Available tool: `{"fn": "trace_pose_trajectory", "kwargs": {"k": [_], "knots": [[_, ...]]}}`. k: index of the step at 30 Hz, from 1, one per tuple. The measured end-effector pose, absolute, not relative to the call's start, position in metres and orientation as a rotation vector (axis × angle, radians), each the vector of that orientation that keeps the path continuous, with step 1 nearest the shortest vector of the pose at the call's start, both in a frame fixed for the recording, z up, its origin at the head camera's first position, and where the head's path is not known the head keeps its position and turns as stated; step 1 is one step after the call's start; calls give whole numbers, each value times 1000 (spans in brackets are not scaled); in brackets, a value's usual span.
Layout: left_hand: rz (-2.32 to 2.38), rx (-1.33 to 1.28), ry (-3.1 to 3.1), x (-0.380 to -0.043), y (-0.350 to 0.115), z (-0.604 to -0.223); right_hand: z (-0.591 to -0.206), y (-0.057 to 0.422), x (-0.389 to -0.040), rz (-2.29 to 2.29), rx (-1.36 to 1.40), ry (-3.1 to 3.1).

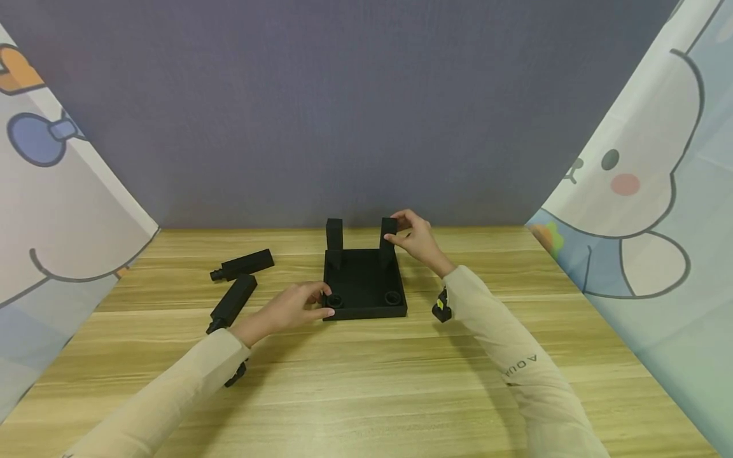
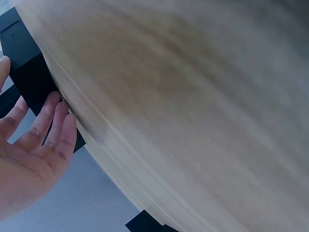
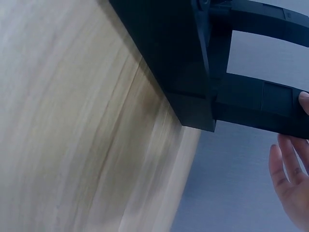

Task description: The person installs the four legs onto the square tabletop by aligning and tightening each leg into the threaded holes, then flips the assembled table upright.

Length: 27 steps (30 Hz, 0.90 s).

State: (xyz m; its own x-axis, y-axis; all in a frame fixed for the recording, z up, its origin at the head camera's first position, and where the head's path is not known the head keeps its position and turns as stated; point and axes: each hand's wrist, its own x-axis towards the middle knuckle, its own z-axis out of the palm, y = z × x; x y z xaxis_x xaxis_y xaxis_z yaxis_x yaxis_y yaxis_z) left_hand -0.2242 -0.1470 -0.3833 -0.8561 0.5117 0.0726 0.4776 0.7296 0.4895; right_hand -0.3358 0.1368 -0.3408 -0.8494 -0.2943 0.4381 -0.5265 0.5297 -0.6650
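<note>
Black base (image 1: 363, 277): It sat flat on the wooden bench (image 1: 366, 388), between the two hands.
Left hand (image 1: 293, 306): Its thumb and fingers held the base by the near left corner.
Right hand (image 1: 419, 240): Its thumb and fingers pinched the far right post (image 1: 387, 253) near the top.
Standing posts: The far right post stood up at one far corner, and the far left post (image 1: 335, 235) stood at the other with no hand on it.
Round rings: The near left ring (image 1: 335, 301) and the near right ring (image 1: 392, 298) sat at the near corners, and no post was in them.
Loose posts: The farther loose post (image 1: 250, 263) and the nearer loose post (image 1: 236, 300) lay on the bench, left of the base (each had a thin, round end).
Step in hand: It looked like the far right post was being set tight while the left hand kept the base from sliding.
Next move: That seemed to call for a firm hold and a small turn or push, keeping the post straight. Letting go too soon could have left it wobbly.
</note>
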Motion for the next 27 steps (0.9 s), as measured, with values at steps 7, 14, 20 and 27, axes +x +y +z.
{"fn": "trace_pose_trajectory", "kwargs": {"k": [7,14,20,27], "knots": [[780,817,2858,-224,-148,-384,-338,138,-336,1229,711,-2521],[776,829,2863,-225,-148,-385,-338,138,-336,1229,721,-2532],[779,822,2862,-225,-148,-384,-338,137,-335,1228,707,-2519],[769,826,2871,-224,-148,-384,-339,136,-334,1214,708,-2497]]}}
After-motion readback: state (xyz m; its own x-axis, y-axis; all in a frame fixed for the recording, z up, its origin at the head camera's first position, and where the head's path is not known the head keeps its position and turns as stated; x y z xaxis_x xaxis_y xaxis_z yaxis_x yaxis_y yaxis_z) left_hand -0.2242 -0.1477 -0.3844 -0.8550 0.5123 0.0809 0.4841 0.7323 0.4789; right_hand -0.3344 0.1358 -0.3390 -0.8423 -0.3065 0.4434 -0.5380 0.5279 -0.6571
